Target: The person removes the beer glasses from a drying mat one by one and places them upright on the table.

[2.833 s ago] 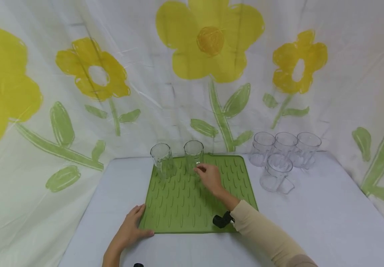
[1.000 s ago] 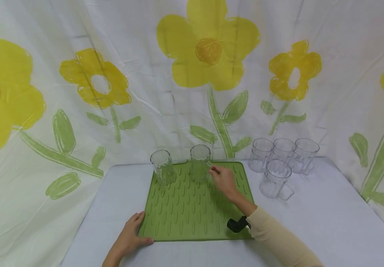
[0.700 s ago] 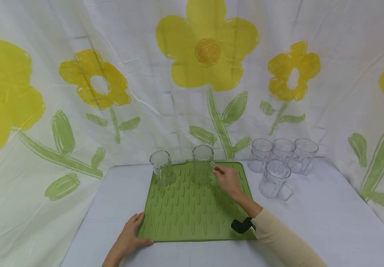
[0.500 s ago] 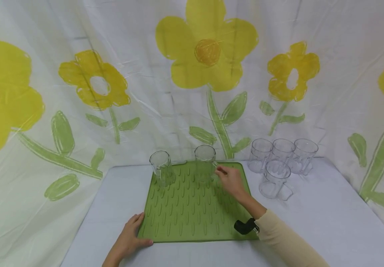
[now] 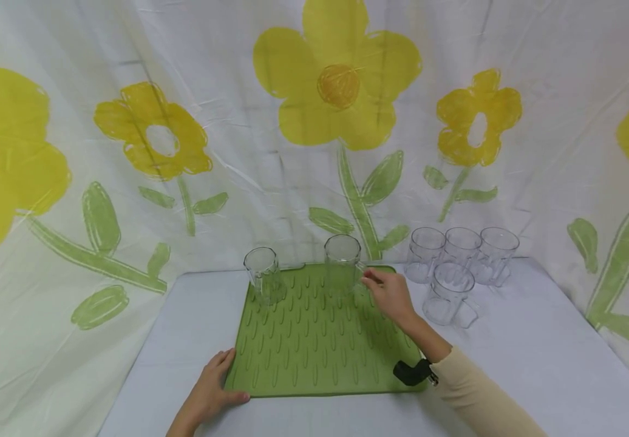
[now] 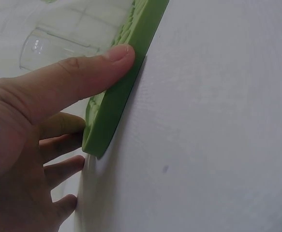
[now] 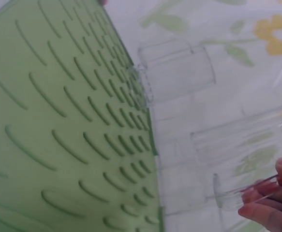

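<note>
My right hand (image 5: 393,294) pinches the handle of a clear glass mug (image 5: 342,261) over the back right of the green ridged mat (image 5: 314,346). In the right wrist view a gap shows between this mug's base (image 7: 196,145) and the mat. A second glass mug (image 5: 264,276) stands upright at the mat's back left corner. My left hand (image 5: 212,388) lies at the front left corner. Its straight thumb (image 6: 82,77) rests on the front edge, and the fingers are spread by the left side.
Several more glass mugs (image 5: 450,294) stand upright on the white-covered table (image 5: 555,352), right of the mat. A white cloth (image 5: 303,176) with yellow flowers hangs behind. A black device (image 5: 413,371) is on my right wrist.
My right hand has carried the pinched mug rightward, away from the mug at the back left. The left hand stays at the mat's corner.
</note>
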{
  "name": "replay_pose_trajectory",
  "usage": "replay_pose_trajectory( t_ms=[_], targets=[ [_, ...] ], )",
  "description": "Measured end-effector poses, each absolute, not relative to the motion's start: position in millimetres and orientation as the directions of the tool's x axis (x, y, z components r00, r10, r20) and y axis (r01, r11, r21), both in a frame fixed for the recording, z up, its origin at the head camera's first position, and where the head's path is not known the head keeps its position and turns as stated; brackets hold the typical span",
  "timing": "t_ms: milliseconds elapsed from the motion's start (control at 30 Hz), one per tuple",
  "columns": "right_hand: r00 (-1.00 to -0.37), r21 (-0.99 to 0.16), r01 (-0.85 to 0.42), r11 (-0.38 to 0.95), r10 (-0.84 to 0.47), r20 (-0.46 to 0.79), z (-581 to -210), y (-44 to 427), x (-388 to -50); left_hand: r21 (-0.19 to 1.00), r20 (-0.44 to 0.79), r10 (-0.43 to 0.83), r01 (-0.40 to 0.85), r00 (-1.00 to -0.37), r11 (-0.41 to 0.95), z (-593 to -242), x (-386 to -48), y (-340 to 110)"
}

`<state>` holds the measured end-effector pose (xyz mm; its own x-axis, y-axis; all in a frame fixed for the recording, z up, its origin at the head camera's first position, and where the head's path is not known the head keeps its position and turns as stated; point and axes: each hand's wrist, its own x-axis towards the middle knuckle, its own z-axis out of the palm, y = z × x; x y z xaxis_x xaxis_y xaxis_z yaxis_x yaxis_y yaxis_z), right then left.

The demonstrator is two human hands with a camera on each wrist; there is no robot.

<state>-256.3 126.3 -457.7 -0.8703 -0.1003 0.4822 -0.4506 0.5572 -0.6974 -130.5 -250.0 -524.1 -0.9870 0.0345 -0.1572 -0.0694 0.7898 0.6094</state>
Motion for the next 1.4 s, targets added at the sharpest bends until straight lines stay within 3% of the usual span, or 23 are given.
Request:
replay_pose_trajectory(
  t_ms=[600,867,1400],
  targets=[
    [-0.822,-0.652,-0.529,0.543,-0.138,0.552,-444,150,-238,0.608,-0.145,0.031,-0.064,-0.989,0.791,-523,-132,-250],
    [-0.855,-0.698,-0.482,0.529,-0.11,0.507,-439,162,-224,0.601,-0.165,0.022,-0.083,-0.986,0.795,-524,-134,-250],
    [-0.821,-0.653,-0.529,0.542,-0.133,0.555,-439,180,-195,0.601,-0.163,0.022,-0.081,-0.986,0.795,-525,-131,-249]
  ],
)
